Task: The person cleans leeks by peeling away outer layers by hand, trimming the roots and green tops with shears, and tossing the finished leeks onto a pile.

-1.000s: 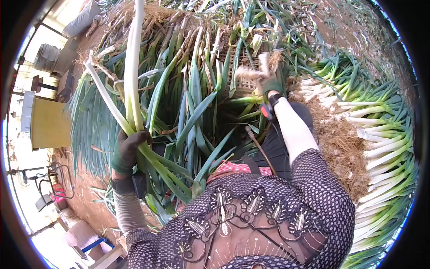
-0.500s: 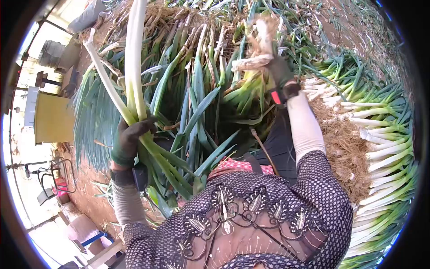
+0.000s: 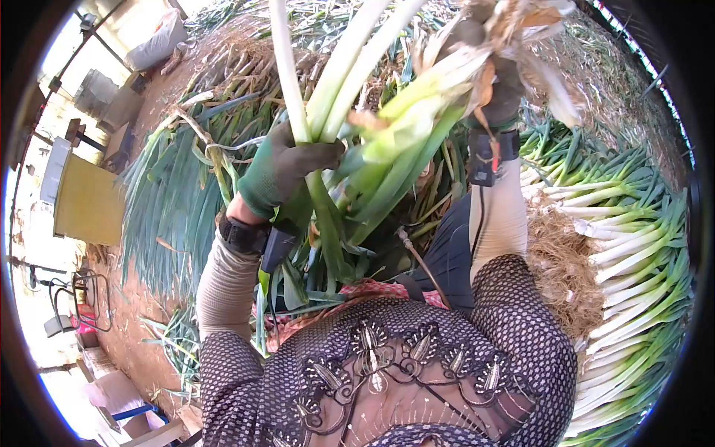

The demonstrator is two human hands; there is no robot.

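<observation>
My left hand (image 3: 289, 167), in a dark green and grey work glove, is closed around several peeled leeks (image 3: 333, 89), their white shafts pointing up and their green leaves hanging down over my lap. My right hand (image 3: 505, 89), gloved too, is closed on an unpeeled leek (image 3: 421, 127) at the upper right. Pale, dry outer leaves (image 3: 547, 63) stick out around those fingers and partly hide them. The green leaves of this leek slant down toward my left hand.
A pile of untrimmed leeks (image 3: 167, 201) lies in front and to the left. A row of cleaned leeks (image 3: 633, 287) lines the right side, beside a heap of brown roots (image 3: 562, 268). A yellow box (image 3: 89, 197) stands at the far left.
My left hand has moved right and up with its peeled leeks. The right hand has risen and brought an unpeeled leek up from the pile, close beside them.
</observation>
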